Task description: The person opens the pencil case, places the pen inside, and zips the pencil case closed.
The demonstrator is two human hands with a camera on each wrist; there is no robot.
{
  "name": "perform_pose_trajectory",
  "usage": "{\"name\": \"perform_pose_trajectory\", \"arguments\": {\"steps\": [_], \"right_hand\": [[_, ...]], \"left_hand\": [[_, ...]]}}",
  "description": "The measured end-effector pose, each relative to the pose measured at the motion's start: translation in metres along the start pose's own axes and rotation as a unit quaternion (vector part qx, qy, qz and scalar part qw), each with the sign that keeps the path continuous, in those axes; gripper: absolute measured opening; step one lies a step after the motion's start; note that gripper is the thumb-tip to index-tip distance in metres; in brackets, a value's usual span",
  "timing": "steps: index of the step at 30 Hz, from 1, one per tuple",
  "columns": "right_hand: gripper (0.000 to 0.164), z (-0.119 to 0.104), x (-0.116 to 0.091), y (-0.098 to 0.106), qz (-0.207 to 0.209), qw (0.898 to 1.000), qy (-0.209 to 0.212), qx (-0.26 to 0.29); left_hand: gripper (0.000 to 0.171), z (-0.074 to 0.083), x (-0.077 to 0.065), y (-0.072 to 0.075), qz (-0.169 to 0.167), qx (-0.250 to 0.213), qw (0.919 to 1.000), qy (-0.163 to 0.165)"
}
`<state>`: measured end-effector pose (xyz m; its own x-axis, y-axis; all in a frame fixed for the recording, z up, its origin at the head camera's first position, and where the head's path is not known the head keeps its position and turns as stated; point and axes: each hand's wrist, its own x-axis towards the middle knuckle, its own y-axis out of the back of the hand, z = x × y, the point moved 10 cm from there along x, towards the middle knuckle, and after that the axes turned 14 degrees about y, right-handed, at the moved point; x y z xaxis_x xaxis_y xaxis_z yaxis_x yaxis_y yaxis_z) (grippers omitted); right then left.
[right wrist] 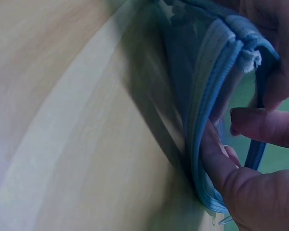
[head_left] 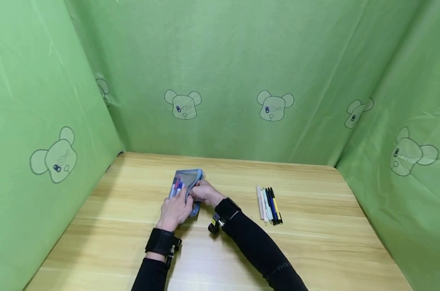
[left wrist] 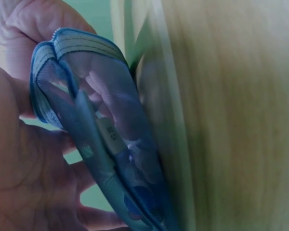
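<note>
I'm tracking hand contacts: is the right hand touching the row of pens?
Apart. The head view shows bare wooden tabletop between the right hand, at the blue mesh pencil case, and the row of pens.

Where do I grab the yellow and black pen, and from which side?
I'd pinch the yellow and black pen around its yellow middle, coming from the right: it's the row's rightmost one, with a dark pen close on its left.

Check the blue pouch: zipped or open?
Open. The blue pouch has its zipper edges apart in the right wrist view, with part of the right hand between them.
</note>
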<state>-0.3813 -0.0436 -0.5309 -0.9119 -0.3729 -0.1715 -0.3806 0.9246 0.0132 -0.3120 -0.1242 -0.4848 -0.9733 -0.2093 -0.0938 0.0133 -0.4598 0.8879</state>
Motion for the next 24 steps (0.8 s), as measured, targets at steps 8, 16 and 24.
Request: {"name": "perform_pose_trajectory", "arguments": {"steps": [8,16,24], "right_hand": [[0.027,-0.015,-0.005,0.016,0.014,0.995,0.024,-0.101],[0.008,-0.063,-0.022,0.04,0.025,0.949,0.075,-0.305],[0.01,-0.107,-0.036,0.052,0.05,0.9,0.137,-0.411]], "left_hand": [[0.054,-0.001,-0.001,-0.001,-0.007,0.001,1.0,0.004],[0.054,0.0,-0.001,-0.002,-0.009,0.0,0.9999,0.005],[0.053,0.0,0.0,-0.001,-0.003,-0.002,1.0,0.004]]}}
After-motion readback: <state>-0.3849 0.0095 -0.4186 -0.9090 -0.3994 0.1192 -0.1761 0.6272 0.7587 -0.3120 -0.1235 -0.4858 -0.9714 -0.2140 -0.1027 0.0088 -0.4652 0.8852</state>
